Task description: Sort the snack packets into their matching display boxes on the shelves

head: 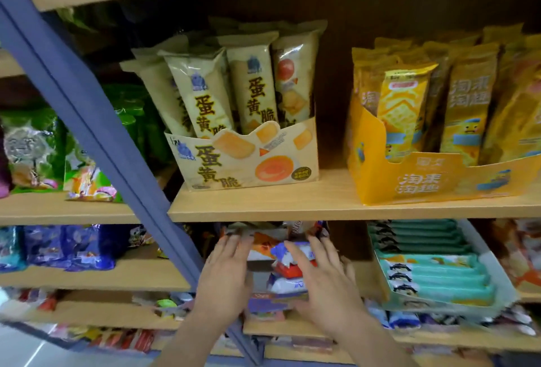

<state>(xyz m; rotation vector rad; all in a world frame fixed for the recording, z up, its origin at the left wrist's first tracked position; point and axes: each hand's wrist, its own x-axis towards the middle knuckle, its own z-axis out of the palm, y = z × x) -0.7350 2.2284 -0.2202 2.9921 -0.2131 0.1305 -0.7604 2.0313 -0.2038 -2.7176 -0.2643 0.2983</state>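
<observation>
Two hands, left hand [227, 274] and right hand [323, 281], lie with fingers straight on blurred packets [285, 258], count unclear. Three boxes show: cream box [248, 161], yellow box [409, 185], teal box [433, 306].

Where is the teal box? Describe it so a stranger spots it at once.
Start at the shelf board holding the yellow box. Directly below it, right of the right hand, sits the teal box. Its packets lie flat in rows, unlike the upright packets above.
</observation>
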